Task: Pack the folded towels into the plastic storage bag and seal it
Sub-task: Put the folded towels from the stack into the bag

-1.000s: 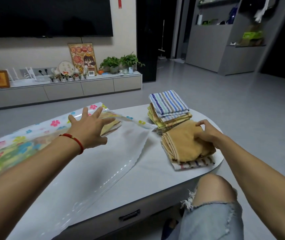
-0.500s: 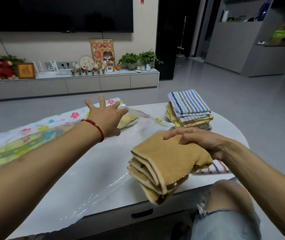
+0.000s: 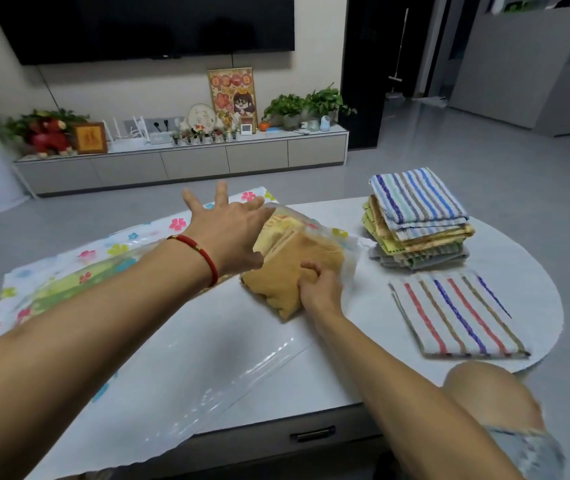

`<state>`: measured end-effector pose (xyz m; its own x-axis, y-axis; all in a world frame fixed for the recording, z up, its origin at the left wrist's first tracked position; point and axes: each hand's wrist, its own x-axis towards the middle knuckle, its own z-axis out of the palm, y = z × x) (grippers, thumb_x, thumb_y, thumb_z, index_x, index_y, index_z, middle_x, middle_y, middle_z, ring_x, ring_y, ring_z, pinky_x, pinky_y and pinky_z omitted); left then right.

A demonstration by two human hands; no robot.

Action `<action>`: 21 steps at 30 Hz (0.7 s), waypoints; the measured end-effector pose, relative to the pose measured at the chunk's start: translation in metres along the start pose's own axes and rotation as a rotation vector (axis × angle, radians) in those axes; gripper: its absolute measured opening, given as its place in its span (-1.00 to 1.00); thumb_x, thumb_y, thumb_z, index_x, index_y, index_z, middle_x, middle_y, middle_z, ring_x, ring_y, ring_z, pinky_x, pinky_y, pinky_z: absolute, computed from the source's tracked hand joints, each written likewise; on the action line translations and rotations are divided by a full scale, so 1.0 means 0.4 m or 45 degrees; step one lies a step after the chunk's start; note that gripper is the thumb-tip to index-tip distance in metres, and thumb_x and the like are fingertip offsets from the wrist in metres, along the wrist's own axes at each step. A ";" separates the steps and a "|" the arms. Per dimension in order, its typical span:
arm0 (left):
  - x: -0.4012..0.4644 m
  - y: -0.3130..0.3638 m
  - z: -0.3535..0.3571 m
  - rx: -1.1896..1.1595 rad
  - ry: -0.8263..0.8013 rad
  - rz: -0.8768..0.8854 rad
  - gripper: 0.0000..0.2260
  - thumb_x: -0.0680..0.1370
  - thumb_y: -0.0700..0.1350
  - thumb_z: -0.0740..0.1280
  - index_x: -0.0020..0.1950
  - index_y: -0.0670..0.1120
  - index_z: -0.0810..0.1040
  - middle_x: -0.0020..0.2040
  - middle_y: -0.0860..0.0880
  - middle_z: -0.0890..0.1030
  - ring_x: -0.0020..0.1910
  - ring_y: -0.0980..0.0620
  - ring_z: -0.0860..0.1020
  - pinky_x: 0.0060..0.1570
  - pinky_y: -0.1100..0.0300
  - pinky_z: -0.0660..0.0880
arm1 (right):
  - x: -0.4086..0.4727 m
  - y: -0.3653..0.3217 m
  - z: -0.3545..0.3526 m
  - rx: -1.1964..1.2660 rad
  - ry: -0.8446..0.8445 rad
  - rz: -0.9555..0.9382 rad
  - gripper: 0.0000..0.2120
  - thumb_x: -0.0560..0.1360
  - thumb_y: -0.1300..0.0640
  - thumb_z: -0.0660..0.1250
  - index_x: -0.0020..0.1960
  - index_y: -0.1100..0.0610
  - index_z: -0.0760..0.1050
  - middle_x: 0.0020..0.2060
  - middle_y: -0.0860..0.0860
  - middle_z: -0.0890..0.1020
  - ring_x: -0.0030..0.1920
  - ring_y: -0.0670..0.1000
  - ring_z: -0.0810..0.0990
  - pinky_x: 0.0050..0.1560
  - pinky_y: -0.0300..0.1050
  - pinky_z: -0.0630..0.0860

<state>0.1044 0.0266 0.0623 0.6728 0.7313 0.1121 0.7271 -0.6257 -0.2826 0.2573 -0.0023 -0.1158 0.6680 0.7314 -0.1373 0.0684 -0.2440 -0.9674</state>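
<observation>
A clear plastic storage bag (image 3: 186, 368) with a flower-print side lies across the white table (image 3: 373, 320). My right hand (image 3: 318, 289) grips a folded tan towel (image 3: 287, 271) that sits partly inside the bag's mouth, against a yellow towel (image 3: 276, 230) inside the bag. My left hand (image 3: 231, 230), fingers spread, holds the bag's upper flap up over that opening. A stack of folded towels (image 3: 415, 223), topped by a blue-striped one, stands at the right. One red-and-blue striped towel (image 3: 456, 317) lies flat in front of the stack.
The table's rounded edge runs close on the right, past the flat towel. My bare knee (image 3: 484, 393) is under its front right corner. A drawer handle (image 3: 311, 434) shows on the table's front. A TV cabinet (image 3: 186, 161) with plants and frames stands beyond the floor.
My right hand has carried the tan towel from the table's front edge into the bag's mouth. My left hand stayed on the bag's flap. The striped towel underneath now lies uncovered.
</observation>
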 end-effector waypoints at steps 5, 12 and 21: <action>-0.006 0.008 0.001 -0.017 0.015 0.008 -0.28 0.45 0.18 0.38 0.54 0.16 0.13 0.58 0.11 0.16 0.54 -0.32 -0.01 0.22 -0.63 0.00 | -0.026 0.028 0.050 0.008 0.067 0.020 -0.64 0.64 0.15 0.25 0.41 -0.02 0.52 0.30 0.11 0.62 0.35 0.20 0.52 0.40 0.11 0.46; -0.016 0.007 0.003 -0.037 -0.005 0.000 -0.28 0.46 0.16 0.37 0.55 0.17 0.11 0.59 0.12 0.13 0.55 -0.31 -0.02 0.25 -0.61 0.04 | -0.014 -0.046 -0.053 -0.548 -0.330 -0.186 -0.48 0.65 0.00 0.24 0.60 -0.01 0.31 0.31 0.16 0.64 0.14 0.19 0.70 0.31 0.01 0.55; -0.016 0.017 0.040 -0.065 0.049 0.006 -0.29 0.47 0.17 0.35 0.56 0.17 0.11 0.60 0.12 0.09 0.56 -0.29 -0.03 0.26 -0.60 0.07 | -0.055 -0.007 -0.495 -0.935 0.022 -0.188 -0.75 0.49 0.04 0.33 -0.31 0.13 0.59 -0.45 0.04 0.65 -0.37 0.14 0.65 -0.41 -0.10 0.49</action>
<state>0.1030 0.0219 0.0444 0.6804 0.7177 0.1481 0.7292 -0.6429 -0.2344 0.3891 -0.1438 -0.0678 0.6246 0.7809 -0.0078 0.6314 -0.5108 -0.5834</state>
